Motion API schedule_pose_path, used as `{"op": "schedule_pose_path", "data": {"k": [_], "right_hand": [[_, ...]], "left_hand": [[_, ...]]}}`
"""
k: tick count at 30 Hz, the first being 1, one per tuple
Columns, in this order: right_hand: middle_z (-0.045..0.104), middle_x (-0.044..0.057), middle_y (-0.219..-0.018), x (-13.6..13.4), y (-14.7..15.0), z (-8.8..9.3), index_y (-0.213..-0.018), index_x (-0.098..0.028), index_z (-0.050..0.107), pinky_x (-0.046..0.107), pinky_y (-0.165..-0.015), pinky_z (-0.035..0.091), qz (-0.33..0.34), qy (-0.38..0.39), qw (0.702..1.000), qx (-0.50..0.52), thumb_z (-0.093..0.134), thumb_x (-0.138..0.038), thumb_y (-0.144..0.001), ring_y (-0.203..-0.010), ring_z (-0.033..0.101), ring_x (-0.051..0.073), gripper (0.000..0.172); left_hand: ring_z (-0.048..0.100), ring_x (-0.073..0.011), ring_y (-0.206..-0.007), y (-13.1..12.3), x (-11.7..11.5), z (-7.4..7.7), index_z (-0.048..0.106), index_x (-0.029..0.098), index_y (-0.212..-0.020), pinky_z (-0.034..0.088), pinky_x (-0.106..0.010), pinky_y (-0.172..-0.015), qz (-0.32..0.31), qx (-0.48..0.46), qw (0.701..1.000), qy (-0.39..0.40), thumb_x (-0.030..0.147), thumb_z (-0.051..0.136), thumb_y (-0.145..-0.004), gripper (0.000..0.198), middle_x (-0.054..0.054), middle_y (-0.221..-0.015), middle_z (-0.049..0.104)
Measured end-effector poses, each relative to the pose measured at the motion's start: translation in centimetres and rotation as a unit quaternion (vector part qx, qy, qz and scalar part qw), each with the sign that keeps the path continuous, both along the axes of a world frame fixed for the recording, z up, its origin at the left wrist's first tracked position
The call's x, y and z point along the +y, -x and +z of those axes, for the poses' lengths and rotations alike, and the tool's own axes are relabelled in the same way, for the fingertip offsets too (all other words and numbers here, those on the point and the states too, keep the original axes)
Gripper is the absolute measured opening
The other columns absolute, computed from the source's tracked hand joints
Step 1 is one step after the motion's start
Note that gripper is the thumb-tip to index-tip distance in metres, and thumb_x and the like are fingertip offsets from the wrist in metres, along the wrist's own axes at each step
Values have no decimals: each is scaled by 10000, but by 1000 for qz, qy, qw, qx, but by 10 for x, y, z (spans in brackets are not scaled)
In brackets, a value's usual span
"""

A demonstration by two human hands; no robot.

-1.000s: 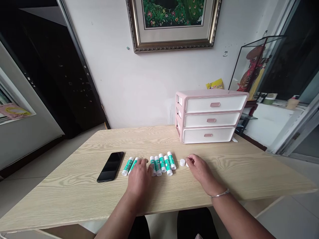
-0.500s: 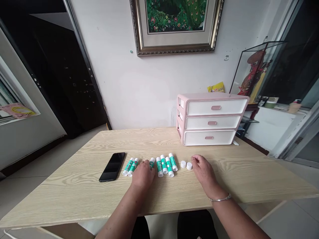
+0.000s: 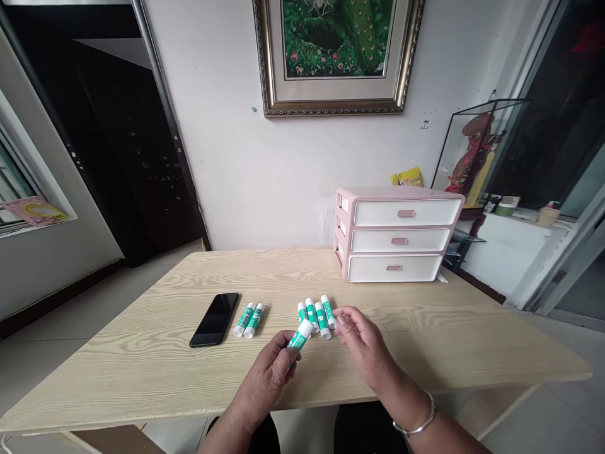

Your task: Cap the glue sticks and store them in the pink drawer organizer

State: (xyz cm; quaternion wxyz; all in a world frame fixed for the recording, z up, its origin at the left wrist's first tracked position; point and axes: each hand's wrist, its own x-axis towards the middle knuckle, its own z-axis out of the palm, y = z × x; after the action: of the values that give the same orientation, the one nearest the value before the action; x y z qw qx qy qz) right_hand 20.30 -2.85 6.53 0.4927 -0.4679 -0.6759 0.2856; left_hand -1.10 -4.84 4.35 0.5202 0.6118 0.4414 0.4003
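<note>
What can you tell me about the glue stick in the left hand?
The glue stick is a slim round tube that looks like plastic, white with a green label; the label's small print is unreadable. It is tilted, its white end pointing up and away from the person. The left hand grips its lower part, holding it above the table, apart from the other sticks.

Soft, even daylight fills the room, seemingly from the window (image 3: 14, 183) at left and the glass door (image 3: 574, 170) at right. The table (image 3: 142, 372) shows only faint shadows and no hard glare. Wide-angle distortion slants the door frame (image 3: 165, 126), and the right hand (image 3: 363, 347) looks slightly blurred.
</note>
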Motion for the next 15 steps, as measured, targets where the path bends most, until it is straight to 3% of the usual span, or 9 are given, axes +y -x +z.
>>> {"op": "schedule_pose_path", "data": {"k": [4,9,15], "right_hand": [[627,8,-689,-14,24,8,-969,-224,650,270,-620,442,56,7,995,-79,401,-516,-1016,-644,578,168,387],[695,15,-815,-17,32,-12,-940,-232,669,274,-707,444,55,12,990,-126,457,-306,-988,-745,612,170,230],[489,-59,-557,-24,30,-26,-1001,-221,679,222,-503,359,121,73,989,-45,426,-197,-926,-499,437,117,265]], "left_hand": [[447,-119,-682,-5,-19,0,589,184,-1118,390,-232,-642,-62,2,998,-7,461,478,-972,332,12,-807,529],[583,-200,-916,-10,-33,-6,628,228,-1189,453,-289,-855,-53,67,991,-104,473,526,-968,345,-53,-1039,671],[598,-210,-895,-16,-46,1,653,222,-1115,451,-276,-827,-73,80,989,-99,525,491,-980,369,-63,-997,691]]}}
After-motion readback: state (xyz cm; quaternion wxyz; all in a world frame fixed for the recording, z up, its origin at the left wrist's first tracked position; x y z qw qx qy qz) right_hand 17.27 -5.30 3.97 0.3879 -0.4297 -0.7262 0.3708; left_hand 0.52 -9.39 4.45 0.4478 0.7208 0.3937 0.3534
